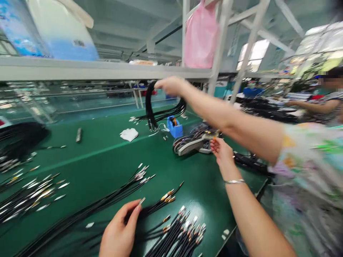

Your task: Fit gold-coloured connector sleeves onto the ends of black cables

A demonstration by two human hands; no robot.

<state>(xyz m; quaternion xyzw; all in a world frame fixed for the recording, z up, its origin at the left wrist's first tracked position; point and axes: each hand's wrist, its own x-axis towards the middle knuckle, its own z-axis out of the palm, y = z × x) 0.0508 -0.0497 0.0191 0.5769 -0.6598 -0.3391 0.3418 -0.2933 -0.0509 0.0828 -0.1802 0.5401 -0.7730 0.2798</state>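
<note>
Low in the view, my left hand (120, 228) pinches a small metal-tipped cable end (142, 201) between thumb and forefinger. Black cables (102, 201) with silver and orange tips lie beside and behind it on the green table (88, 153). My right hand (223, 155), with a bracelet on the wrist, is raised near a grey-and-black device (191, 145). Its fingers are closed around a small orange-tipped piece (214, 139), too blurred to identify. A bundle of cables (184, 228) with silver ends lies between my hands, nearer the front edge.
From the right, a co-worker's arm reaches across; that hand (171, 85) grips a looped black cable bundle (150, 107). A blue tape dispenser (175, 126) and a white crumpled item (129, 134) stand behind. More cables (24, 141) lie left. A shelf (107, 71) runs overhead.
</note>
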